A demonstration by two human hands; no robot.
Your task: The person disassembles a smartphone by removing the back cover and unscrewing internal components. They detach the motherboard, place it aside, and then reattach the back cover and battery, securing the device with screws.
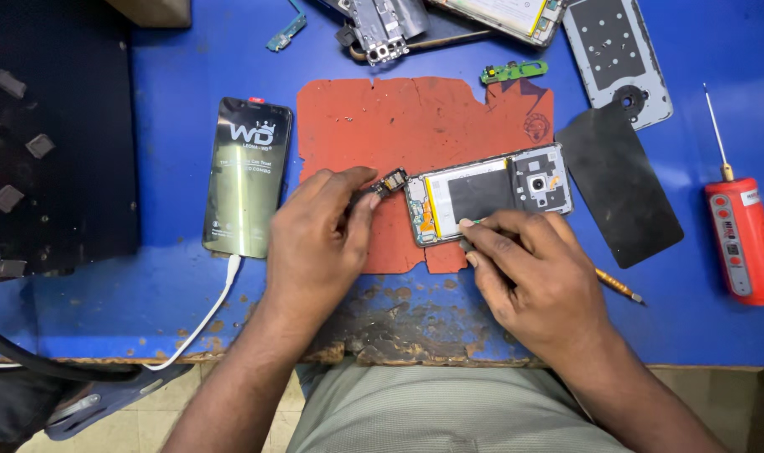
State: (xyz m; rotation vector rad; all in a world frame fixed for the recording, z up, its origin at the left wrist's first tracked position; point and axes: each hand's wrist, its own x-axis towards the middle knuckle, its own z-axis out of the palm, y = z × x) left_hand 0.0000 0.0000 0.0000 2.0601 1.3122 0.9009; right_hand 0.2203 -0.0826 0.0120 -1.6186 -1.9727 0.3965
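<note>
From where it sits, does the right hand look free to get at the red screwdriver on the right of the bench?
Probably yes: bare blue bench lies between the right hand and the red screwdriver. But the hand holds a thin tool, which it might need to put down.

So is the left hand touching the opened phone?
Apart. The head view shows the left hand pinching a small part, with red mat visible between its fingers and the opened phone.

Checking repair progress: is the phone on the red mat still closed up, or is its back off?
Back off. The phone lies on the red mat with its battery and camera module exposed; a black cover lies beside it.
</note>
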